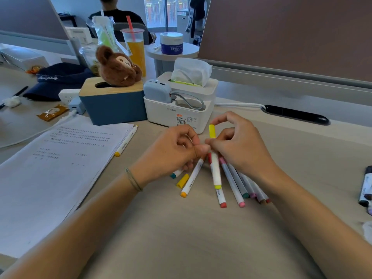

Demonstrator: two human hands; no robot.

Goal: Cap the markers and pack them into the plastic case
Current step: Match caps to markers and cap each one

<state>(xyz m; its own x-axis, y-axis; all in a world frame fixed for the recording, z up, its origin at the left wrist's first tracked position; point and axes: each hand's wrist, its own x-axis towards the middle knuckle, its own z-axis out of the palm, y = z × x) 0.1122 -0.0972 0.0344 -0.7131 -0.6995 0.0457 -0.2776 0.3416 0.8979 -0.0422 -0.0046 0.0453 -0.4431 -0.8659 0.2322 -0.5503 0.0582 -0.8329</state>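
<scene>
Both hands hold a white marker (215, 170) with a yellow cap (212, 130) just above the desk. My right hand (241, 146) pinches it below the cap, with the index fingertip on the cap's top. My left hand (175, 150) has curled fingers and pinches the barrel from the left, thumb against it. Below the hands, several capped markers (234, 184) lie fanned on the desk. An orange-ended marker (192, 179), a loose yellow-orange cap (182, 180) and a teal-ended marker (174, 174) lie under my left hand. No plastic case is in view.
A paper stack (60, 164) lies at the left with another marker (125, 142) along its edge. Behind the hands stand a white tissue organizer (177, 111) and a blue tissue box (112, 105). Dark markers (366, 186) lie at the right edge.
</scene>
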